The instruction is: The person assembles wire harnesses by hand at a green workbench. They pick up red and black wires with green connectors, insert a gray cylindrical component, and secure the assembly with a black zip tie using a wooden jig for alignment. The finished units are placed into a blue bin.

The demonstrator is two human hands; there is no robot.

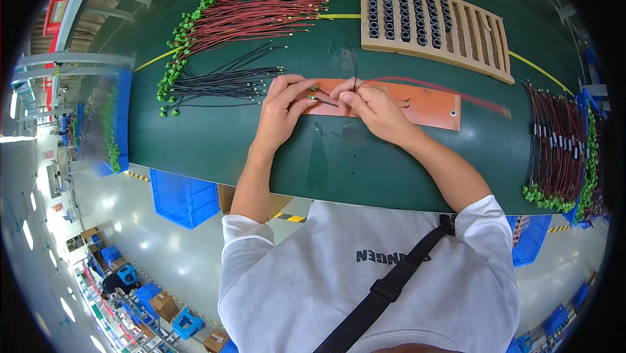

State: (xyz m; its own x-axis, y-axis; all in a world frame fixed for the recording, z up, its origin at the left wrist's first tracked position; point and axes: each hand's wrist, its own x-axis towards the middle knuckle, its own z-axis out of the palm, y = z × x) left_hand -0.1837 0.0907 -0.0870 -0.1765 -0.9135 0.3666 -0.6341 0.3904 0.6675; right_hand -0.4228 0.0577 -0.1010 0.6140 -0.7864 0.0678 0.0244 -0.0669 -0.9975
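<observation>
Both of my hands work close together over an orange-brown strip board (pixel 427 110) lying on the green table. My left hand (pixel 279 113) is closed in a pinch on thin wires with small green connectors at their ends. Beside it, my right hand (pixel 379 110) pinches wires too, thumb against fingers. A red wire (pixel 430 83) trails rightward from the right hand, its far end blurred by motion. One black wire (pixel 355 66) sticks up above that hand. Exactly how the wires meet between the fingers is hidden.
Red wires (pixel 261 17) and black wires (pixel 222 85), with green connectors, lie in bundles at left. A slotted wooden rack (pixel 479 36) holds rows of black ring-shaped parts (pixel 404 14) at the back. Wire assemblies with grey sleeves (pixel 561 134) lie at right. Blue bins (pixel 186 198) stand below.
</observation>
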